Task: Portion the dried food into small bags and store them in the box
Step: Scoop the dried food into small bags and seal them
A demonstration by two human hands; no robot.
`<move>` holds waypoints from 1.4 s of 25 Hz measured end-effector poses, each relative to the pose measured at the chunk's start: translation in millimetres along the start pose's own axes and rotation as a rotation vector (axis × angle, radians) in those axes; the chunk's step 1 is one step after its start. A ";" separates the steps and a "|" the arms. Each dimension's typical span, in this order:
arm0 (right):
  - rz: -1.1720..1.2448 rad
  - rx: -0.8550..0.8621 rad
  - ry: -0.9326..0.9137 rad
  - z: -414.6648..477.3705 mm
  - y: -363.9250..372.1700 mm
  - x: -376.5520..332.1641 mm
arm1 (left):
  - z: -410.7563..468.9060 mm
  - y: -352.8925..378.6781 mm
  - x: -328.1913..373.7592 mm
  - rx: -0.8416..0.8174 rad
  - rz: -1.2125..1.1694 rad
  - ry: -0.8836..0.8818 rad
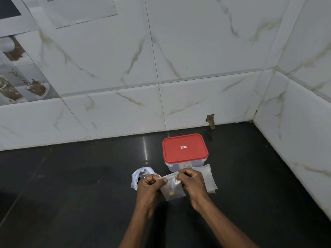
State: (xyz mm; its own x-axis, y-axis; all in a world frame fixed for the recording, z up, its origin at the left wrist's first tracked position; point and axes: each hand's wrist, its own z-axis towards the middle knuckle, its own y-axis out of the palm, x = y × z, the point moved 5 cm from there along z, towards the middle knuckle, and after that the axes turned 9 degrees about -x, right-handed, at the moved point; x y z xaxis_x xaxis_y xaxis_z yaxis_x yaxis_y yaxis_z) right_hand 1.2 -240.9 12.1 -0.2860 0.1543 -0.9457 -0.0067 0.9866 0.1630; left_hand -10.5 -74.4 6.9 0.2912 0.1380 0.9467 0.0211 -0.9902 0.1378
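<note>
The left hand and right hand are covering the top edge of the small bag; the yellowish speck inside is showing too small to identify. The red lid is hiding the inside of the box.

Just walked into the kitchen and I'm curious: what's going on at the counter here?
A person holds a small clear bag by its top edge, left hand pinching one end, right hand the other, above the dark counter. A little food sits inside. Behind, the box stands with its red lid on. By the right hand lie flat clear bags, by the left a crumpled plastic bag.
</note>
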 end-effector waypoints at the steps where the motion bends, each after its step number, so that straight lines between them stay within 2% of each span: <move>1: 0.024 -0.006 0.004 1.0 -2.1 1.6 | 2.3 -2.0 -0.2 0.000 0.017 0.025; 5: 0.027 -0.127 0.040 6.6 -6.7 7.1 | 6.9 -4.7 -0.1 0.039 0.149 0.067; 8: -0.038 -0.072 -0.009 9.6 -12.6 7.8 | 8.2 -2.2 -2.8 0.067 0.112 0.065; 11: 0.098 -0.033 0.006 12.3 -25.1 15.8 | 9.8 7.7 -18.3 -0.025 0.027 -0.011; 14: 0.145 -0.040 0.048 14.0 -35.8 26.7 | 10.3 21.0 -45.6 -0.091 0.101 -0.106; 17: -0.079 0.054 0.003 19.7 -53.7 32.8 | 18.9 28.7 -64.9 0.057 0.116 -0.157; 21: -0.602 0.353 -0.051 30.0 -104.6 32.8 | 43.8 34.5 -66.1 0.187 0.308 -0.143; 24: -0.919 0.353 -0.006 42.7 -114.8 40.4 | 48.5 38.3 -61.6 0.233 0.625 -0.092; 26: -1.038 0.346 0.060 49.3 -115.3 48.1 | 39.7 50.3 -57.1 0.239 0.764 0.027; 28: -1.056 0.359 0.117 53.6 -118.6 52.9 | 23.0 67.1 -53.6 0.180 0.783 0.136; 30: -1.033 0.384 0.107 54.8 -119.3 53.9 | 21.2 73.5 -77.1 0.004 0.798 0.145; 31: -1.004 0.407 0.072 53.8 -118.9 52.7 | 27.1 70.0 -92.6 -0.017 0.892 0.094; 33: -0.876 0.440 -0.001 49.1 -118.4 47.8 | 34.5 60.5 -114.9 0.096 0.999 0.116; 35: -0.708 0.418 -0.045 42.6 -116.6 41.6 | 27.4 66.2 -103.3 0.027 1.091 0.192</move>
State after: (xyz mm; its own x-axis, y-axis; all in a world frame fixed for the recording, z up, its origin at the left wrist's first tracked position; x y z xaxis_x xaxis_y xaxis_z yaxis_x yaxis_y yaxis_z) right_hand 30.9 -347.3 -58.3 -0.3092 -0.5184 -0.7973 0.1885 0.7883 -0.5857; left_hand -12.9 -154.8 -89.7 0.0130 -0.8102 0.5860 -0.1344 -0.5821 -0.8019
